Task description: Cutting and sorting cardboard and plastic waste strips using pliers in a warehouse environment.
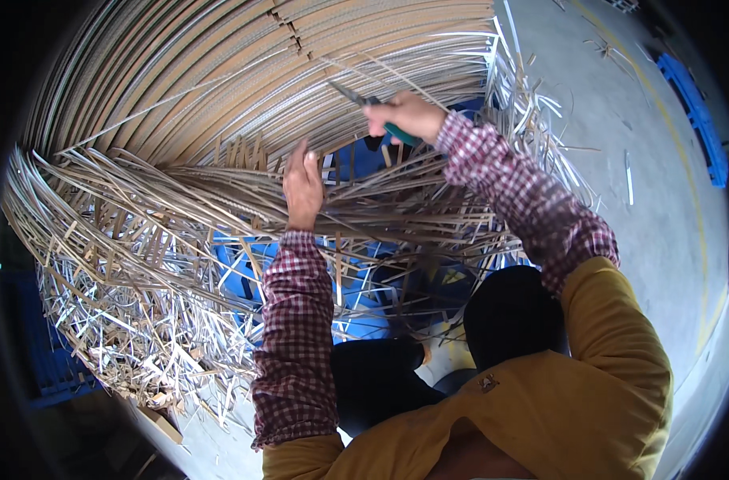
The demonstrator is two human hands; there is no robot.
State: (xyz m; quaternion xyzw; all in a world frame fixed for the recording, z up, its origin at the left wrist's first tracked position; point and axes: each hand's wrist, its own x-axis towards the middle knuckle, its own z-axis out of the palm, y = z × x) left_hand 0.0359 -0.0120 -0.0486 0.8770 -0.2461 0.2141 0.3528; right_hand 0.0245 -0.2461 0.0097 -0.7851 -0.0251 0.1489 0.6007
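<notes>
Overhead, a teal-handled cutter (372, 112) was gripped by right hand (404, 114) fingers against stacked cardboard (220, 72); left hand (302, 186) fingers were pressed flat on loose strips (140, 240). Strips judged light, springy, best held mid-bundle.

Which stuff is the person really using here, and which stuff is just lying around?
In use:
- right hand holding a green-handled cutting tool
- left hand pressed on the loose cardboard strips
- stacked cardboard sheets the strips hang from

Just lying about:
- scrap strips heaped on the floor
- blue pallet far right
- grey concrete floor
</notes>
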